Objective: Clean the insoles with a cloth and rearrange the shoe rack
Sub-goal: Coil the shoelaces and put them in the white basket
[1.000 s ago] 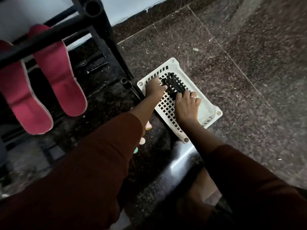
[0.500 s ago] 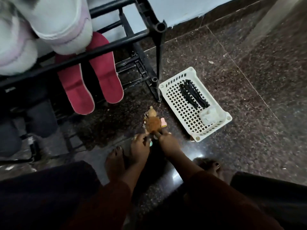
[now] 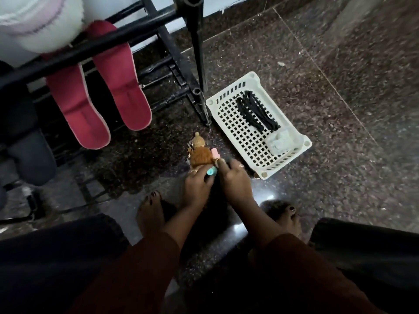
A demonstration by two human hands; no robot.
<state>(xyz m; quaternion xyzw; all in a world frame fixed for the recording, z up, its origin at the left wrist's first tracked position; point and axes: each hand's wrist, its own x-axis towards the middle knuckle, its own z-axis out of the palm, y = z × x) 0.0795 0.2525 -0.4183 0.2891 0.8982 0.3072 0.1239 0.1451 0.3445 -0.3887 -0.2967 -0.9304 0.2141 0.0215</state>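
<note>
The black shoe rack fills the upper left, a pair of red slippers jutting toes-down from its bar. At its foot, centre frame, a brown doll lies on the floor. The left hand grips the doll's lower end. The right hand bends over it, but I cannot tell its hold. Right of centre, a white basket holds black straps.
</note>
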